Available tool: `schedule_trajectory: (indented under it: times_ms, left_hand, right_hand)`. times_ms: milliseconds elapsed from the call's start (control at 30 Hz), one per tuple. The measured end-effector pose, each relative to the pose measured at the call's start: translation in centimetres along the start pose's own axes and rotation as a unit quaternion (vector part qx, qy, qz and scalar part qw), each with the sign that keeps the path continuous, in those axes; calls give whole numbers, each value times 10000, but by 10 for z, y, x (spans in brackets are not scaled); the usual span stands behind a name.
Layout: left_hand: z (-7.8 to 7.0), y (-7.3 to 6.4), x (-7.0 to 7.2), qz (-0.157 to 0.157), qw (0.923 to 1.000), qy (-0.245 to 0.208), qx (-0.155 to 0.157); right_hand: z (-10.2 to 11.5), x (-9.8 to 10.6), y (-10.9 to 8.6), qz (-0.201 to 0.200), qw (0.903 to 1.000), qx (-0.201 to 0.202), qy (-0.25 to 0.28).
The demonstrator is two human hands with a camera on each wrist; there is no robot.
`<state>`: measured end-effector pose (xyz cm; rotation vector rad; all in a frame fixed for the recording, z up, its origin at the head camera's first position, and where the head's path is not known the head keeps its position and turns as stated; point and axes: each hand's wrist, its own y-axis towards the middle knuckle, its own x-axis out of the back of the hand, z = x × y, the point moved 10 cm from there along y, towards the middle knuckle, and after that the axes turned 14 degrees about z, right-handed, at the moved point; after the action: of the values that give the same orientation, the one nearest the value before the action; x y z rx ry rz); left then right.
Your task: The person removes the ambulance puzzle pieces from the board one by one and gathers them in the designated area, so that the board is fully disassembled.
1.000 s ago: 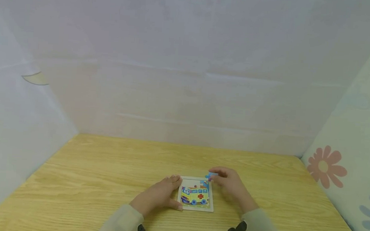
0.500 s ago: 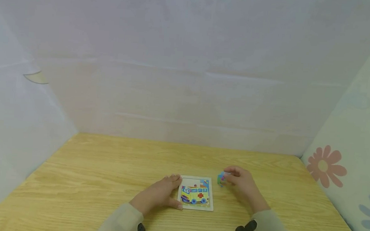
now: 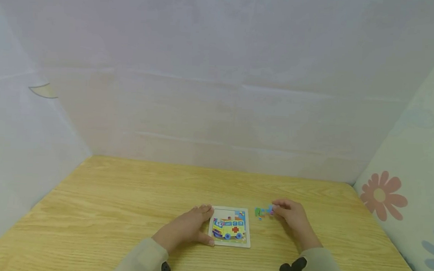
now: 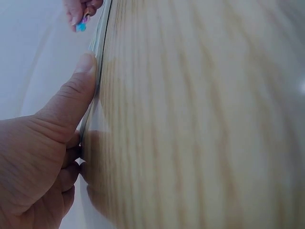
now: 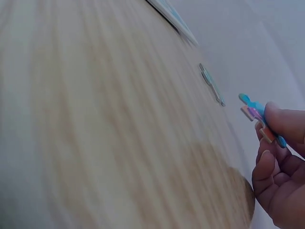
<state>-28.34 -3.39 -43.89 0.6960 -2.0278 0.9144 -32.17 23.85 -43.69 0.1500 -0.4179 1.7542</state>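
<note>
A square jigsaw puzzle board (image 3: 248, 235) with a pale frame and a yellow ambulance picture lies on the table. My left hand (image 3: 186, 227) rests along its left side, thumb at the near corner and fingers at the far one. To the right, my right hand (image 3: 294, 217) pinches a blue, pink and orange puzzle piece (image 5: 257, 114) between thumb and fingers, tilted above the table. A green puzzle piece (image 3: 258, 212) lies flat between the board and this hand. Bare backing (image 3: 220, 214) shows at the board's upper left.
The wood-grain table (image 3: 144, 189) extends around the board on all sides. Pale cloth (image 3: 210, 123) hangs behind it, with flower-printed cloth (image 3: 403, 161) along the right. A black wrist device (image 3: 292, 270) sits at the right sleeve.
My right hand has moved right, away from the board's upper right corner, with a blue piece in its fingers. The green piece now lies apart on the table. My left hand stays put.
</note>
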Motion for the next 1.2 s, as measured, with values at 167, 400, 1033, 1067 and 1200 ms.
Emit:
schedule_trajectory:
  times_ms: [167,400,1033,1067,1200]
  left_hand:
    - [0,0,0,-3,10000,-4,16]
    - [1,2,0,-5,10000,-67,28]
    - [-1,-1,1,2,10000,4,0]
    - [-1,-1,1,-1,10000,5,-3]
    - [-2,-1,1,5,10000,-3,6]
  right_hand:
    - [-8,4,3,-149,9996,-175,-155]
    - [-1,4,5,-212,9883,-149,-1503]
    - [7,2,8,-264,9722,-49,-2326]
    - [6,3,7,-294,9749,-81,-2208]
    - [9,6,3,-385,9850,-151,-1674]
